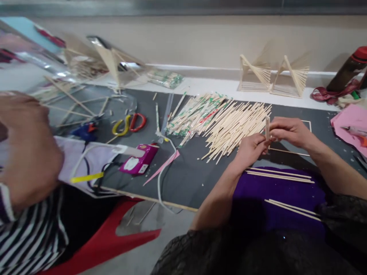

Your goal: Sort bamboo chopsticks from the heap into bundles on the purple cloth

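Between my two hands a small bundle of pale wooden sticks points up toward the camera. My left hand is closed around its lower end. My right hand pinches it from the right side, with the fingertips partly hidden. Behind and below my right hand lies a rectangular stick frame on the dark table. Several loose sticks rest on the purple cloth nearer to me, with two more sticks lower down.
Left of my hands lie a large pile of sticks and wrapped sticks. Two twisted stick models stand by the wall. Scissors, a magenta power strip with a white cord and a co-worker's arm are farther left.
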Available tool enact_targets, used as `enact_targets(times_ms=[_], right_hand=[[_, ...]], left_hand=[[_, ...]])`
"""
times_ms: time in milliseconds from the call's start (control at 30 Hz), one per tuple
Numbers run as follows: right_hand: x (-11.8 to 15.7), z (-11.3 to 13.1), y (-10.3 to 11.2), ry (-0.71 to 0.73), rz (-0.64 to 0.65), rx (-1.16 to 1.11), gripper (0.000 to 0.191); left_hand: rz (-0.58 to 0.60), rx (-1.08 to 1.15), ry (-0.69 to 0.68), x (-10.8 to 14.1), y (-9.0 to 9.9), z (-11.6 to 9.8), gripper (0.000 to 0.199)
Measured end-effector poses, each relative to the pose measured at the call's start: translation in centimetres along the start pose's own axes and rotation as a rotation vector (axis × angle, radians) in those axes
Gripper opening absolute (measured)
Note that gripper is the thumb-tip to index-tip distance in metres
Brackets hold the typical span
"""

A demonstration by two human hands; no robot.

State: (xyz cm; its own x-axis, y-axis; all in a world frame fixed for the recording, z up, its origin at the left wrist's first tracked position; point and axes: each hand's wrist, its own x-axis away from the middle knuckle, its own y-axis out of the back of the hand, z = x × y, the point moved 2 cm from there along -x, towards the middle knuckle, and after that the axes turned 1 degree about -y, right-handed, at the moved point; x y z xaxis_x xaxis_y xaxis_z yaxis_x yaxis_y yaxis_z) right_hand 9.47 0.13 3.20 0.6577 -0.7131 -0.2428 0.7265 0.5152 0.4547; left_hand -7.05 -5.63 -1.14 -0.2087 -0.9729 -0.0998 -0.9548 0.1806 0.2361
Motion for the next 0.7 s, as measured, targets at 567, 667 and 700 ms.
enact_targets(times_ms=[567, 667, 700], right_hand=[[-13.6, -2.5, -8.5, 0.3, 0.445, 0.932, 0.033], [-14.0, -3.3, -9.2, 0.421, 0.51, 0.977, 0.039], [-14.1, -3.6, -9.2, 0.447, 0.52, 0.993, 0.04]], left_hand=[[0.189, 0.596, 0.06, 0.9, -0.9, -2.8, 0.017], [0.195, 0.588, 0.066, 0.9, -1.1, -2.8, 0.015], [0.199, 0.589, 0.065, 0.9, -1.2, -2.8, 0.015]])
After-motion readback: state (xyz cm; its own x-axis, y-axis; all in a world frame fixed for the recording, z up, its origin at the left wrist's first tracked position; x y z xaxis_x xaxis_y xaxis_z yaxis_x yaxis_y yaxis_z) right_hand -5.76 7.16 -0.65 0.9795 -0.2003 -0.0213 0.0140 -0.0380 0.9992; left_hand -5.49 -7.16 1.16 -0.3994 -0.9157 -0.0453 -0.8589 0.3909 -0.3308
